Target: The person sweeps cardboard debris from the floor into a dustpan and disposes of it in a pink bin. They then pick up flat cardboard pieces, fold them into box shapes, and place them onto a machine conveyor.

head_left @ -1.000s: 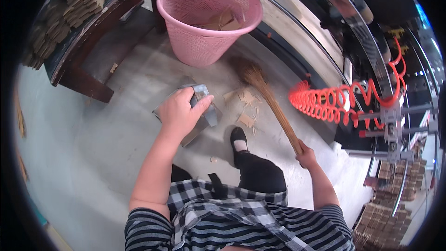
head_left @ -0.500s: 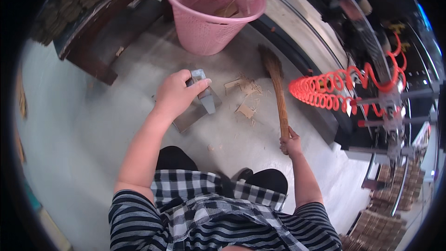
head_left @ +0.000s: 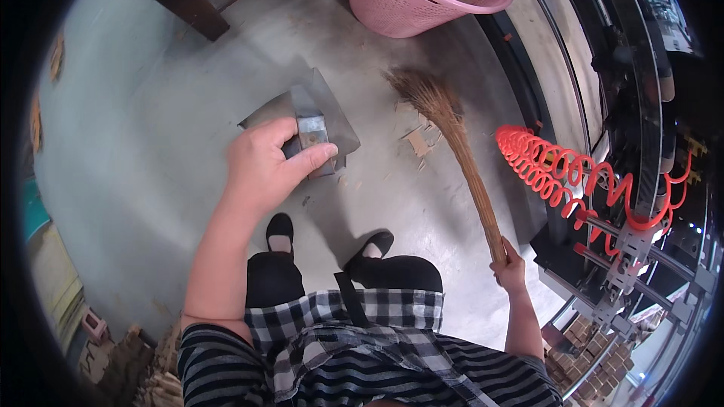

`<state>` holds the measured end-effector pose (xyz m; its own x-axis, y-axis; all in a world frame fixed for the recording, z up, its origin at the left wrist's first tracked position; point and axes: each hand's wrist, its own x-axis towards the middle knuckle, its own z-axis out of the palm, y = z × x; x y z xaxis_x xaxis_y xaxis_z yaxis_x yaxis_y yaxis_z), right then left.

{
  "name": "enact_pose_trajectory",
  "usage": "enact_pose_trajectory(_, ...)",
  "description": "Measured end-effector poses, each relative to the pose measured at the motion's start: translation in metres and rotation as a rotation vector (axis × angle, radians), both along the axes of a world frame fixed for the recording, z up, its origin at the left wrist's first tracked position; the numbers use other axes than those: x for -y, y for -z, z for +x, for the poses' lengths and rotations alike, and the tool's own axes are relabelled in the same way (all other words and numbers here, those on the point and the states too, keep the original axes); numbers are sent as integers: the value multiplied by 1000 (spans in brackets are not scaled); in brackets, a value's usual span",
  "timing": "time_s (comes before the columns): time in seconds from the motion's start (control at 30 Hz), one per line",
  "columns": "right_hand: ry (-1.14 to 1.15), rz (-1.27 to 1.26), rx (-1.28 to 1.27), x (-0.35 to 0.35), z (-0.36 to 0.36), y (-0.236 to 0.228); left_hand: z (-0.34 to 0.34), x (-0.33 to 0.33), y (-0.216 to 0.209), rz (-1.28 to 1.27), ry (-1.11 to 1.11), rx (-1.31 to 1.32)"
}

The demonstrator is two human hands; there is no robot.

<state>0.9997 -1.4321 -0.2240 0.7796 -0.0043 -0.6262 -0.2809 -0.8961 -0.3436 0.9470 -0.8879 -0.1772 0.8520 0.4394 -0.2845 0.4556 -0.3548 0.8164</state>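
My left hand (head_left: 260, 162) is closed round the handle of a grey metal dustpan (head_left: 338, 109), thumb on top. The dustpan's flat pan lies beyond my fingers, over the grey floor. Lower right, my right hand (head_left: 511, 267) grips the end of a long straw broom (head_left: 469, 166). The broom slants up and left, and its bristles spread over a small heap of torn cardboard scraps (head_left: 416, 143), hiding part of it. A gap of floor separates the bristles from the dustpan.
A pink plastic basket (head_left: 388, 11) with cardboard pieces inside stands at the far side. Red coiled hoses (head_left: 535, 169) hang from a metal-framed machine (head_left: 641, 90) on the right. A dark bench leg (head_left: 192, 11) is far left. Brown stacks (head_left: 588, 358) sit lower right.
The view has shifted, and the basket now appears higher and further right. The broom's bristles have come left over the scraps. The dustpan has turned, showing more of its pan.
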Motion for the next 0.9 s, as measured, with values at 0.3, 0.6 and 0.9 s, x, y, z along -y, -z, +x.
enact_pose_trajectory(0.3, 697, 336, -107, -38, -26, -15, -19, -25, 32, -73, 130, -84)
enact_pose_trajectory(0.6, 460, 257, -267, -119, -74, -6, -43, -15, 48, 55, 224, -245)
enact_pose_trajectory(0.9, 7, 211, -285, -148, -139, -46, -24, -10, 43, 32, 266, -306)
